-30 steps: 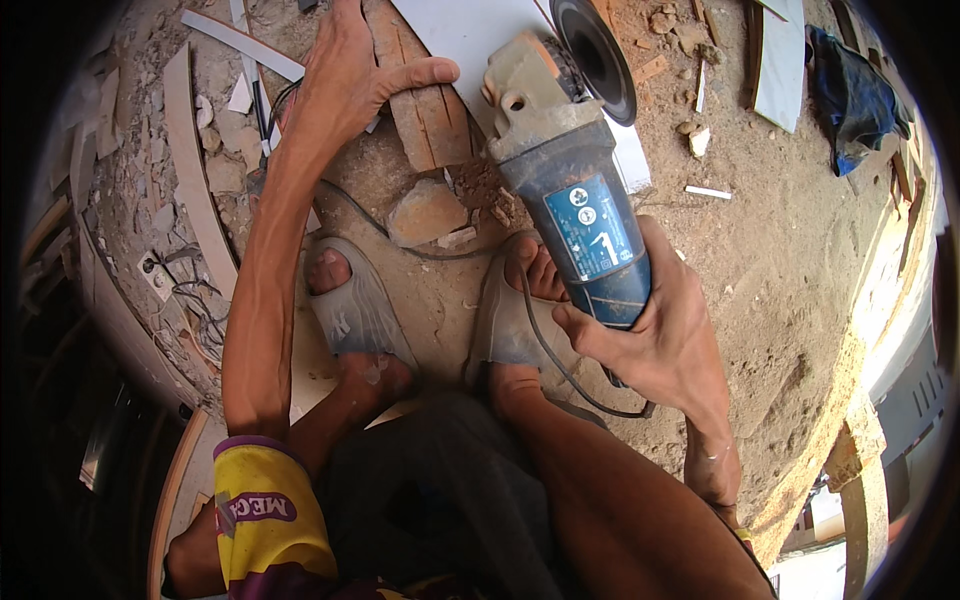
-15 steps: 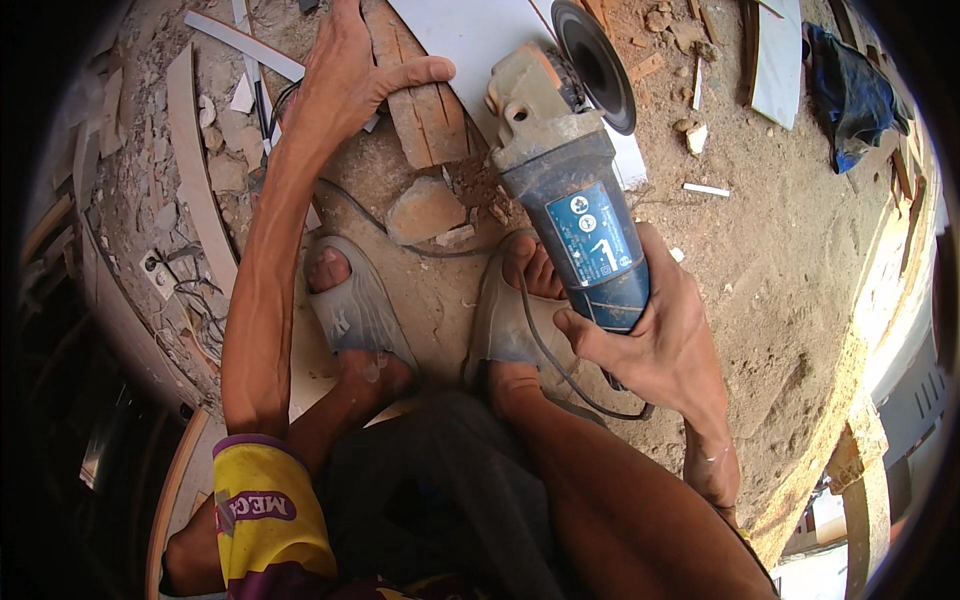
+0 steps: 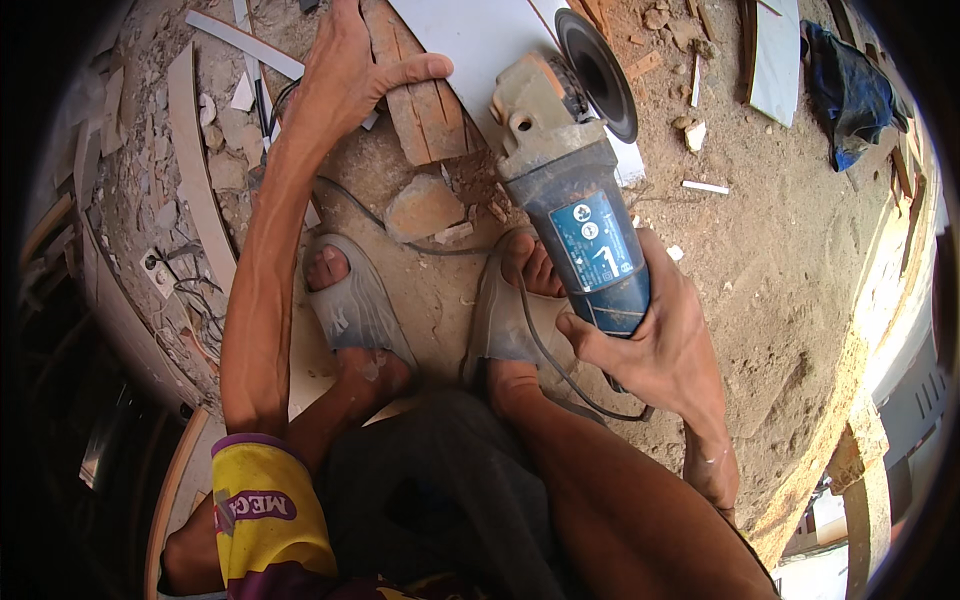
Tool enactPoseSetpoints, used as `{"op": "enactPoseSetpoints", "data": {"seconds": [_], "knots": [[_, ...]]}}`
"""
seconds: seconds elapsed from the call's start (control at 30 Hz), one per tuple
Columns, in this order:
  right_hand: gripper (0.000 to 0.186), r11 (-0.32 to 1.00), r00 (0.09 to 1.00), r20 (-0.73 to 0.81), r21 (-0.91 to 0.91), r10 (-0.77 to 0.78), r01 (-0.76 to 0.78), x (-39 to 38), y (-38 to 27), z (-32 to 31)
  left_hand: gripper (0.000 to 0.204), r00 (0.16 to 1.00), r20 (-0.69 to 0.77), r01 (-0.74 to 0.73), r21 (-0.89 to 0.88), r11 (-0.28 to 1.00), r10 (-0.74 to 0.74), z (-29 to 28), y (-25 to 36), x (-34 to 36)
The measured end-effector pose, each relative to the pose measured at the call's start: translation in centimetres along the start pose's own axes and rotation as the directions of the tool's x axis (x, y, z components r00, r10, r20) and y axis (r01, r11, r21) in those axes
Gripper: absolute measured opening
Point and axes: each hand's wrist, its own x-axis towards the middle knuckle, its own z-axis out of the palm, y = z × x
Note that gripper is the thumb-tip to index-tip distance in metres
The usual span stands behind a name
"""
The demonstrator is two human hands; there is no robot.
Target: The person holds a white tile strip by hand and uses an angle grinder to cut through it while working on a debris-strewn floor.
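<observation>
My right hand (image 3: 665, 345) grips the blue body of an angle grinder (image 3: 575, 190); its dark cutting disc (image 3: 597, 70) stands over the edge of a white tile (image 3: 485, 40). My left hand (image 3: 345, 75) rests on a reddish brick (image 3: 425, 105) that lies against the white tile, thumb across the brick's top. The grinder's black cord (image 3: 550, 360) loops down past my right foot. Both my feet, in grey sandals (image 3: 360, 310), are planted on the dusty ground just below the brick.
A broken brick chunk (image 3: 420, 205) lies in front of my feet. Long pale tile strips (image 3: 200, 170) and rubble lie at left, with a socket strip (image 3: 160, 272). A blue cloth (image 3: 845, 85) and another white tile piece (image 3: 775, 55) lie at upper right.
The grinder has tilted slightly, its disc shifting a little to the right over the tile's edge. My left hand stays on the brick.
</observation>
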Motion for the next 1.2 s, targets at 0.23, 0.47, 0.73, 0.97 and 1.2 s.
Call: {"op": "enactPoseSetpoints", "data": {"seconds": [0.23,0.47,0.73,0.97,1.2], "knots": [[0.071,1.0,1.0,0.003,0.006,0.008,-0.008,-0.4,0.3,-0.2,0.167,0.999,0.025,0.048,0.001,0.999,-0.048,0.0,0.4,0.0],[0.069,1.0,1.0,0.006,0.019,0.012,-0.012,-0.5,0.5,-0.2,0.167,1.0,0.008,0.019,-0.017,1.0,-0.019,0.3,0.0,0.0],[0.067,1.0,1.0,0.024,0.025,0.008,-0.009,-0.7,0.4,0.0,0.167,0.999,0.007,0.041,0.01,0.999,-0.041,-0.8,0.0,-0.2],[0.067,0.996,0.996,-0.017,-0.01,0.084,-0.084,-1.4,1.0,-0.5,0.168,0.999,0.021,0.032,-0.06,0.998,-0.03,1.6,0.1,0.3],[0.069,0.996,1.0,0.027,-0.086,0.015,-0.013,-1.5,1.1,-0.5,0.167,0.999,0.018,0.042,-0.009,0.999,-0.042,-0.1,-0.1,-0.1]]}}
